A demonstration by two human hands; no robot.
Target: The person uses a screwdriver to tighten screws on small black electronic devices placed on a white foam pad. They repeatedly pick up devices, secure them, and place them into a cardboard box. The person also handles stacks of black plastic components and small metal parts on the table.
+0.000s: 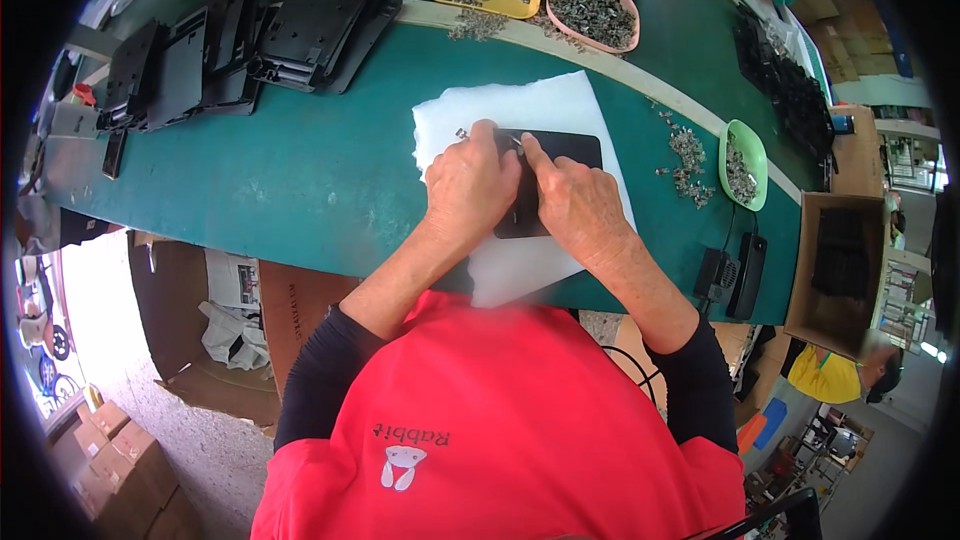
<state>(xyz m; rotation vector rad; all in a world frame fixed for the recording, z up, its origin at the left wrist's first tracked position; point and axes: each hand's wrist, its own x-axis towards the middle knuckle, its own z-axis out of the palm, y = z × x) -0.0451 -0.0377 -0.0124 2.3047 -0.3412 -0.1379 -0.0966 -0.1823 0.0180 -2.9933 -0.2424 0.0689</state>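
Note:
A flat black plastic panel (572, 147) lies on a white foam sheet (545, 95) on the green table, with both hands over it. My left hand (468, 180) is closed at the panel's left edge. Small shiny metal clips (461, 134) stick out from its fingers. My right hand (580, 202) rests over the panel, its index finger stretched toward the left hand and the others curled under. Close to that fingertip glints a small metal piece (518, 144). The right thumb, and whatever lies beneath the palm, are hidden.
Small metal parts fill a yellow tray (537, 2), a pink tray (626, 6) and a green tray (758, 145); loose ones (687, 155) lie beside. Black panels (310, 35) lean at far left. A black handset (748, 275) sits right. Cardboard boxes (845, 210) flank the table.

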